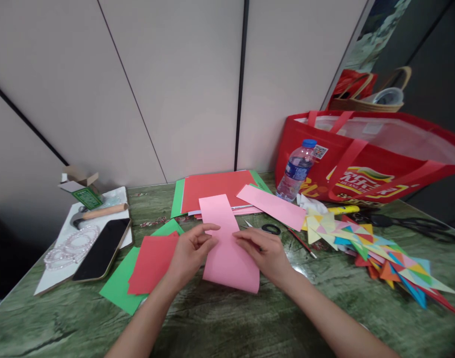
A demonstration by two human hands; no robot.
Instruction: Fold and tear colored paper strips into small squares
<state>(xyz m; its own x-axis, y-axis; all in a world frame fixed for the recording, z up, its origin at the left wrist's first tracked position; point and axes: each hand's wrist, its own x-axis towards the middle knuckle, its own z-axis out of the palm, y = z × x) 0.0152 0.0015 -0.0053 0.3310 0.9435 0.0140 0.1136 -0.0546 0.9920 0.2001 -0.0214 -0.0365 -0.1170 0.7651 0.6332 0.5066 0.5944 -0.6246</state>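
Observation:
A long strip of pink paper (227,256) is held between my two hands, its near end curling slightly. My left hand (193,248) pinches the left edge with thumb and forefinger. On the opposite edge, my right hand (264,251) grips the paper with its fingers bent together. Beside my left forearm lie red paper squares (153,263) on top of green paper (119,286). Another pink strip (274,206) rests beyond my right hand, near scissors (271,229) and a dark red pencil (302,242).
A stack of red and green sheets (216,186) lies by the wall. To the left are a phone (104,250), a hammer-like tool (101,213), beads (73,247) and a small box (82,191). On the right stand a water bottle (296,171), a red bag (361,154) and folded colored paper pieces (384,253).

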